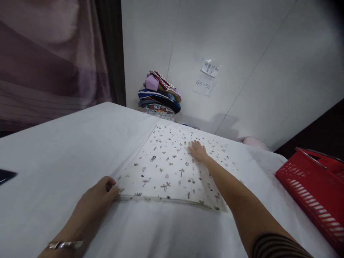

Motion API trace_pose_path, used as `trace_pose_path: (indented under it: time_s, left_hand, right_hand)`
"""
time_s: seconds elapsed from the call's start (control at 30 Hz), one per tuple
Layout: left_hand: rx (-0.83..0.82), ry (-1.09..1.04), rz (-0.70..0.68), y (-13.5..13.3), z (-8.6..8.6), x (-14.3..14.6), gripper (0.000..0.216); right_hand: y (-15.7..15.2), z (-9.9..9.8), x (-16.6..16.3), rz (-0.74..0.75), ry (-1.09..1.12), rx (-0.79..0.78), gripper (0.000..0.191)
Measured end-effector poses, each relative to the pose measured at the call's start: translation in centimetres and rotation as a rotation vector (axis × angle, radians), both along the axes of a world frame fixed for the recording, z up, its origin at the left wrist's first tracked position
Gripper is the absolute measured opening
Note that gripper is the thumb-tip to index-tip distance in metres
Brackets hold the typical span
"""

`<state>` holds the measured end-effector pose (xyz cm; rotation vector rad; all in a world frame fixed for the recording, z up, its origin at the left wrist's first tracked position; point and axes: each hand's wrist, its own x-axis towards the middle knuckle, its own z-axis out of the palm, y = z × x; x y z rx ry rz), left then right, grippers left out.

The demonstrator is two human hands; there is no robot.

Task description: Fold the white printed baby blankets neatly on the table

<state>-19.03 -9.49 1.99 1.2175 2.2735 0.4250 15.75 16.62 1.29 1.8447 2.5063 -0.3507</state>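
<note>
A white cloth (161, 168) printed with small palms, flamingos and leaves lies folded in layers on the white-covered table (67, 143). At its near left corner, my left hand (104, 190) pinches the layered edge between thumb and fingers. My right hand (197, 150) rests palm down on the cloth's upper right part, with its fingers spread. The right forearm crosses over the cloth's right side and hides some of it. A metal bracelet circles the left wrist.
Beyond the table's far edge stands a stack of folded fabrics (159, 95) against the white wall. A red plastic basket (311, 186) with metal handles is at the right. A dark flat object (6, 175) lies at the left edge. Pink curtains (51, 61) hang at the left.
</note>
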Motion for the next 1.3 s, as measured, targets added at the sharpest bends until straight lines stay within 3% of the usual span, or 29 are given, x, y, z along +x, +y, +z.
trace_pose_path:
  time_s: [0.17, 0.27, 0.4, 0.57, 0.7, 1.1, 1.3]
  left_hand:
    - [0.014, 0.02, -0.013, -0.2, 0.7, 0.3, 0.021]
    - [0.042, 0.025, -0.019, -0.4, 0.9, 0.6, 0.022]
    - [0.073, 0.033, -0.011, -0.6, 1.0, 1.0, 0.024]
    - [0.151, 0.052, -0.026, -1.0, 1.5, 1.6, 0.028]
    - [0.208, 0.08, -0.004, -1.1, 1.4, 2.0, 0.028]
    - [0.164, 0.37, -0.06, -0.7, 1.0, 3.4, 0.031]
    - [0.441, 0.539, -0.239, -1.1, 2.5, 6.0, 0.035]
  right_hand:
    - [1.2, -0.6, 0.8, -0.025, -0.008, -0.038, 0.067]
    - [-0.1, -0.4, 1.2, -0.058, 0.038, -0.02, 0.065]
    - [-6.9, -0.3, 2.0, 0.001, 0.236, 0.09, 0.058]
    - [-18.2, -0.1, 4.6, 0.146, 0.34, 0.044, 0.046]
    - [-22.6, -0.2, 7.0, 0.176, 0.319, 0.085, 0.042]
    - [-22.5, -1.9, 8.5, 0.316, 0.259, 0.195, 0.042]
    - [-22.5, -2.0, 8.4, 0.309, 0.265, 0.211, 0.041]
